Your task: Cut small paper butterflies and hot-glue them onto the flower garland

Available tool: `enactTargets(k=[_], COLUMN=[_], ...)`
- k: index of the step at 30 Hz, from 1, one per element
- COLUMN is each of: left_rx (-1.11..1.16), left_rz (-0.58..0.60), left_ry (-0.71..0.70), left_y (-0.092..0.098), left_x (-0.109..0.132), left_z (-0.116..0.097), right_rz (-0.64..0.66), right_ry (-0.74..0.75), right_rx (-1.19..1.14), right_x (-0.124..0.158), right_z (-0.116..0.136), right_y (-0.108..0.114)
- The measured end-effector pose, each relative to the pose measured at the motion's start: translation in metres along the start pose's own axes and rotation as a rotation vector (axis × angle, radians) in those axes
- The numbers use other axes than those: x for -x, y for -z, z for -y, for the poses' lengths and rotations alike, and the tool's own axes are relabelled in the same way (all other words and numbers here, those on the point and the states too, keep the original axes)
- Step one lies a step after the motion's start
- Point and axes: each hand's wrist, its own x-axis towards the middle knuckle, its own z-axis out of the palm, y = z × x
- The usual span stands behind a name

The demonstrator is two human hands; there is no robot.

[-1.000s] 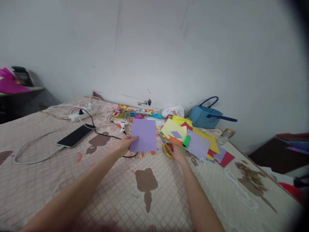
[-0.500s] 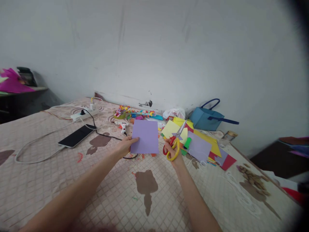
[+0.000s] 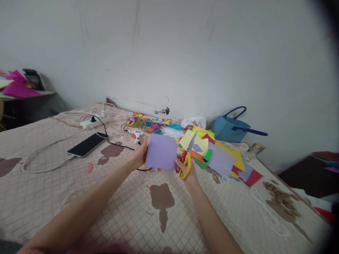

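Note:
A flat sheet of purple paper [image 3: 161,151] is held up over the table. My left hand [image 3: 139,155] grips its left edge, with most fingers hidden behind the sheet. In my right hand [image 3: 189,173] is a pair of scissors [image 3: 187,163] with red and yellow handles, blades pointing up and away. The thumb of that hand meets the paper's lower right edge. Behind the scissors lie a pale yellow sheet [image 3: 189,139], a small purple diamond-shaped piece [image 3: 197,148] and a green object [image 3: 208,155] on another purple sheet [image 3: 221,160].
A white glue gun [image 3: 137,137] lies beyond my left hand. To the left are a tablet-like black device [image 3: 87,144] and a power strip [image 3: 95,122] with trailing cables. A blue bag [image 3: 229,128] stands by the wall. White cord [image 3: 267,213] and brown cord [image 3: 283,197] lie at right.
My right hand has moved left with the scissors and now touches the paper's right edge. My left hand has shifted its hold upward along the left edge. The view has shifted slightly.

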Motion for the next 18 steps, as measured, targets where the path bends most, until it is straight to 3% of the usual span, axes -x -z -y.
enactTargets(k=[10, 18], left_rx=[-0.004, 0.016], left_rz=[0.058, 0.171], left_ry=[-0.052, -0.006], left_y=[0.010, 0.001], left_x=[0.001, 0.007], left_z=[0.010, -0.003], right_rz=[-0.004, -0.021], right_ry=[-0.004, 0.003], right_rx=[-0.010, -0.038], right_x=[-0.001, -0.003], right_z=[-0.005, -0.009], right_y=[0.001, 0.002])
